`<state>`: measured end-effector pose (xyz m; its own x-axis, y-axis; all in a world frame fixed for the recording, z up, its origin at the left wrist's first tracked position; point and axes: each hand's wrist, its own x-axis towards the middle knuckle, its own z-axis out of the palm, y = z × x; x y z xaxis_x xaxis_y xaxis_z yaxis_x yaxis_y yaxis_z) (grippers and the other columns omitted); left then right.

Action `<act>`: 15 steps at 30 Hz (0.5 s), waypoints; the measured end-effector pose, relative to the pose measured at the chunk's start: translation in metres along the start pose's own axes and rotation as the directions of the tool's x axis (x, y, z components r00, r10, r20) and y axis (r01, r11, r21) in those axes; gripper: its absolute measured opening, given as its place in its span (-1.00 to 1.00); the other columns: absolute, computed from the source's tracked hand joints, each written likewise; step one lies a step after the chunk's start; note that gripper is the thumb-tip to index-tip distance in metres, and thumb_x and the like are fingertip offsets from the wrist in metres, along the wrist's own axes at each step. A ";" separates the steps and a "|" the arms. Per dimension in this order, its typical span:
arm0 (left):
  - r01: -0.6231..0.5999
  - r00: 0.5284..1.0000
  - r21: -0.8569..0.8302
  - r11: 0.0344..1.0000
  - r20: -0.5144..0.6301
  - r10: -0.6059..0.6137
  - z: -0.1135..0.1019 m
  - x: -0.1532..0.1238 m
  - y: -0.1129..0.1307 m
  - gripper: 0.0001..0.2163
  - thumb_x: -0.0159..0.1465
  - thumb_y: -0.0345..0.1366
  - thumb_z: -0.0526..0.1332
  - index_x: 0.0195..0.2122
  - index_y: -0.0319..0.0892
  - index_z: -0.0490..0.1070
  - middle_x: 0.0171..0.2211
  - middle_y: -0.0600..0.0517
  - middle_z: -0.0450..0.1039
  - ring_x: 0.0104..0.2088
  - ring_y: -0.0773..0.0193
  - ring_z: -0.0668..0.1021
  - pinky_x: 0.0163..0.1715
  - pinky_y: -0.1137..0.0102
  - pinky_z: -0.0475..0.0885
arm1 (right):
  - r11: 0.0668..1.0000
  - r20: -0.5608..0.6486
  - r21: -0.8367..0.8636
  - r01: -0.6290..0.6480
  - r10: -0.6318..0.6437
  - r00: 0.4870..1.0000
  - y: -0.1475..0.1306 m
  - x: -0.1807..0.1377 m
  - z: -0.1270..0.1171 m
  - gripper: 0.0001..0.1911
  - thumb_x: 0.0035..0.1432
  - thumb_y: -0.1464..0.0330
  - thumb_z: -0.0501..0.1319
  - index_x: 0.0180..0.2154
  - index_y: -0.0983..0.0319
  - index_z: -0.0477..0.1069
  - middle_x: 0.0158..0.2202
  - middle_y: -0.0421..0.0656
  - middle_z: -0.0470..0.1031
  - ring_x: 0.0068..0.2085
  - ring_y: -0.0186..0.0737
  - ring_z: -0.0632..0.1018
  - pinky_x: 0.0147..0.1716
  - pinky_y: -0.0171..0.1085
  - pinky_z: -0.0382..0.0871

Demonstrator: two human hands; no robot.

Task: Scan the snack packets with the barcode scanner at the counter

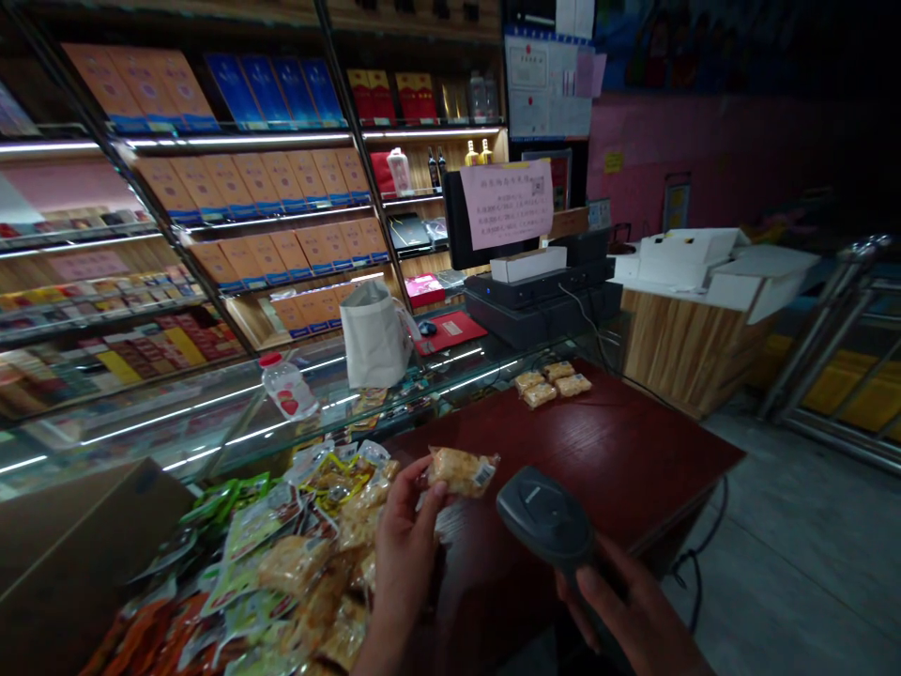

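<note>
Pinched in my left hand (408,526) is a wrapped snack cake (456,471), a clear packet with a barcode on its right end. My right hand (626,591) grips the handle of a dark grey barcode scanner (545,514), whose head sits just right of the packet, apart from it. Below and left of my left hand lies a pile of snack packets (296,563), some yellowish, others green, white or orange-red. Farther back on the dark red table (485,422), several similar wrapped cakes (553,383) lie grouped together.
A cardboard box (77,554) borders the pile on the left. Behind the table, a glass counter (239,413) holds a bottle (288,387), a white bag (374,336) and a cash register (539,291). A cable (696,563) hangs by the table's right side.
</note>
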<state>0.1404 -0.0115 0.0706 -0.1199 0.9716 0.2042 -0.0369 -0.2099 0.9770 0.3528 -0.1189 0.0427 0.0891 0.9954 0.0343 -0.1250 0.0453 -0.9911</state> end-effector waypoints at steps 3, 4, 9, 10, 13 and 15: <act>0.099 0.995 -0.144 0.985 0.015 -0.098 0.016 0.005 -0.009 -0.56 0.06 -0.13 0.43 -0.07 -0.16 0.46 -0.10 -0.03 0.55 -0.12 0.14 0.61 -0.19 0.30 0.60 | 0.998 -0.049 0.023 -0.052 0.053 0.997 0.002 0.007 -0.006 -0.47 0.16 -0.12 0.16 -0.39 0.23 0.46 -0.65 -0.26 0.36 -0.64 -0.33 0.33 -0.60 -0.32 0.20; 0.133 0.991 -0.203 0.970 0.017 -0.133 0.023 0.009 -0.013 -0.57 0.05 -0.16 0.44 -0.07 -0.17 0.46 -0.11 -0.04 0.56 -0.12 0.15 0.61 -0.19 0.31 0.60 | 0.997 -0.065 0.035 -0.068 0.071 0.995 0.003 0.009 -0.010 -0.45 0.16 -0.13 0.14 -0.40 0.23 0.46 -0.66 -0.26 0.35 -0.63 -0.32 0.34 -0.59 -0.32 0.21; 0.351 0.927 -0.435 0.829 0.038 -0.372 0.068 0.040 -0.040 -0.81 0.15 -0.45 0.37 -0.20 -0.24 0.49 -0.19 -0.07 0.58 -0.24 0.27 0.64 -0.20 0.38 0.62 | 0.984 -0.191 0.153 -0.088 0.117 0.975 0.009 0.023 -0.028 -0.42 0.14 -0.17 0.11 -0.42 0.21 0.48 -0.70 -0.26 0.33 -0.63 -0.29 0.33 -0.60 -0.32 0.22; 0.400 0.901 -0.465 0.790 0.043 -0.431 0.079 0.049 -0.046 -0.86 0.17 -0.51 0.34 -0.24 -0.25 0.48 -0.24 -0.08 0.59 -0.29 0.31 0.64 -0.22 0.39 0.62 | 0.981 -0.205 0.170 -0.090 0.125 0.971 0.010 0.024 -0.031 -0.42 0.13 -0.18 0.12 -0.40 0.21 0.48 -0.70 -0.26 0.33 -0.64 -0.30 0.32 -0.61 -0.32 0.22; 0.487 0.837 -0.522 0.700 0.050 -0.545 0.113 0.078 -0.061 -0.88 0.21 -0.61 0.25 -0.32 -0.28 0.45 -0.38 -0.05 0.57 -0.42 0.37 0.62 -0.32 0.45 0.63 | 0.969 -0.305 0.225 -0.104 0.171 0.937 0.013 0.029 -0.038 -0.42 0.09 -0.18 0.16 -0.32 0.21 0.51 -0.65 -0.23 0.42 -0.66 -0.32 0.33 -0.65 -0.33 0.21; 0.512 0.818 -0.530 0.676 0.061 -0.572 0.136 0.101 -0.070 -0.87 0.21 -0.63 0.24 -0.33 -0.30 0.44 -0.44 -0.02 0.54 -0.46 0.38 0.60 -0.38 0.49 0.62 | 0.959 -0.381 0.263 -0.102 0.201 0.902 0.016 0.032 -0.041 -0.41 0.05 -0.20 0.19 -0.29 0.19 0.54 -0.58 -0.17 0.51 -0.67 -0.30 0.37 -0.69 -0.32 0.22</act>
<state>0.2654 0.1166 0.0315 -0.0161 0.9216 -0.3877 -0.6119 0.2976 0.7328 0.3938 -0.0898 0.0229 0.4322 0.8753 -0.2168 -0.3884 -0.0363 -0.9208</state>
